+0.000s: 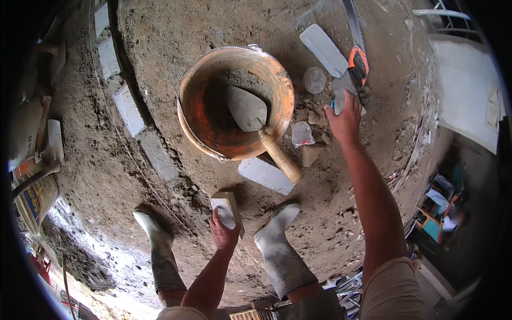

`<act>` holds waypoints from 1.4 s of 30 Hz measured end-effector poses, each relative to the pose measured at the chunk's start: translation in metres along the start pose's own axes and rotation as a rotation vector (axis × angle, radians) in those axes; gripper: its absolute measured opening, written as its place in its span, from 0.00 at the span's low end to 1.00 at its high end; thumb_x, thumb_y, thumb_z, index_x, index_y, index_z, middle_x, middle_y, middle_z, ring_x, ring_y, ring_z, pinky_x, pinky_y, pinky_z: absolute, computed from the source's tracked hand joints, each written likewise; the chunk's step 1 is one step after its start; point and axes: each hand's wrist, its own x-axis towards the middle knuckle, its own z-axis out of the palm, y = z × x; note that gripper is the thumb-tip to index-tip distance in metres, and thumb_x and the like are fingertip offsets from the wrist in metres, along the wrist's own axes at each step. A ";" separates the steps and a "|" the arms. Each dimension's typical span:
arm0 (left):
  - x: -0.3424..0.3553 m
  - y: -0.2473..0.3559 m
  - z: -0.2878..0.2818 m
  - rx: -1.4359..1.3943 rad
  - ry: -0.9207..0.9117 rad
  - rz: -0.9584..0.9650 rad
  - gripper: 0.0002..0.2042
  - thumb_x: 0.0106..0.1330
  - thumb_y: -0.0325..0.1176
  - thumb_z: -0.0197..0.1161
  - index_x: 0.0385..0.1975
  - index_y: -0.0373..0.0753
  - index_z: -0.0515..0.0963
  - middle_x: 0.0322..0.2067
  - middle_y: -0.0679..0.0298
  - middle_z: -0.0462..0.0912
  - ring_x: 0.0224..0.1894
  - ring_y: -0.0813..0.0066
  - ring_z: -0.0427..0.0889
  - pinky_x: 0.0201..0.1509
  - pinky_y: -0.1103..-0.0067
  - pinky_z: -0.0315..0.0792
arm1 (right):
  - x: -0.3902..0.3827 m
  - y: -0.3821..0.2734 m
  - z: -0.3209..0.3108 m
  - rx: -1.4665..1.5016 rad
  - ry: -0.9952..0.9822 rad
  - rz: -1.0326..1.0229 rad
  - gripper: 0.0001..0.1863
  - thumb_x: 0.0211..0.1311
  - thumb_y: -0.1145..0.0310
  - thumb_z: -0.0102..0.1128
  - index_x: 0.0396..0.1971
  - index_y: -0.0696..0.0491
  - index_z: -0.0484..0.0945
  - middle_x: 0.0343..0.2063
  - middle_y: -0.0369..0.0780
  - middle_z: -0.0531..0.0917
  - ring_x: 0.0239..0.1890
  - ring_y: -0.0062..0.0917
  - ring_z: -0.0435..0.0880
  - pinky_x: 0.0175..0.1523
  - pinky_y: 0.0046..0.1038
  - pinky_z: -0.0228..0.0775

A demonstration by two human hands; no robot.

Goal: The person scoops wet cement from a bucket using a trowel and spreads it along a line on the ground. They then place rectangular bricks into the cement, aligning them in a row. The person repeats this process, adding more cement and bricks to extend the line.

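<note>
My left hand [224,230] grips a pale brick [226,206] that stands on the dirt between my boots. My right hand [348,118] reaches out at the right, thumb and fingers apart, at a grey flat piece [344,84] beside a small blue object [333,103]. Whether the fingertips touch that piece, I cannot tell. In front of me stands an orange bucket [184,109] caked with mortar. A trowel [248,109] rests in it, its wooden handle [281,158] over the near rim. Another pale brick [265,176] lies just below the bucket.
A handsaw [357,61] with an orange and black handle lies beside a white block [324,50]. A clear cup [314,80], a plastic bag [302,134] and stones are near the bucket. A string [114,117] runs along a brick row [129,111] at left. Another person [448,213] is at far right.
</note>
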 end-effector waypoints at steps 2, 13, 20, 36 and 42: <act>-0.006 0.001 0.020 0.012 0.009 -0.024 0.52 0.42 0.33 0.77 0.69 0.42 0.51 0.54 0.45 0.66 0.56 0.42 0.68 0.61 0.56 0.65 | 0.036 0.035 0.027 -0.084 0.018 -0.046 0.40 0.52 0.59 0.72 0.62 0.57 0.63 0.60 0.49 0.70 0.64 0.48 0.66 0.68 0.46 0.58; -0.017 -0.017 0.048 -0.056 0.103 0.103 0.49 0.52 0.32 0.73 0.72 0.41 0.47 0.66 0.37 0.54 0.67 0.36 0.56 0.68 0.50 0.58 | 0.160 0.043 0.075 -0.197 -0.266 0.238 0.59 0.51 0.49 0.72 0.76 0.44 0.41 0.75 0.43 0.49 0.76 0.41 0.48 0.74 0.54 0.46; -0.014 -0.025 0.019 -0.008 0.056 0.110 0.46 0.53 0.24 0.69 0.71 0.39 0.48 0.67 0.41 0.54 0.69 0.39 0.55 0.71 0.54 0.56 | 0.151 0.009 0.059 -0.301 -0.196 0.260 0.42 0.49 0.47 0.69 0.61 0.57 0.67 0.61 0.49 0.67 0.64 0.45 0.67 0.66 0.45 0.61; 0.023 0.114 -0.127 -0.456 0.042 0.316 0.25 0.64 0.27 0.64 0.62 0.37 0.68 0.62 0.48 0.65 0.62 0.53 0.68 0.58 0.65 0.72 | -0.084 -0.015 -0.138 1.738 -0.646 0.707 0.51 0.43 0.50 0.69 0.67 0.58 0.62 0.59 0.45 0.76 0.60 0.39 0.77 0.65 0.43 0.68; 0.019 0.134 -0.182 -1.004 -0.527 0.207 0.47 0.59 0.44 0.74 0.74 0.42 0.51 0.69 0.55 0.59 0.69 0.61 0.61 0.68 0.62 0.63 | -0.191 -0.129 -0.163 1.735 -0.991 0.856 0.54 0.38 0.59 0.71 0.69 0.62 0.58 0.61 0.47 0.74 0.63 0.41 0.75 0.67 0.44 0.66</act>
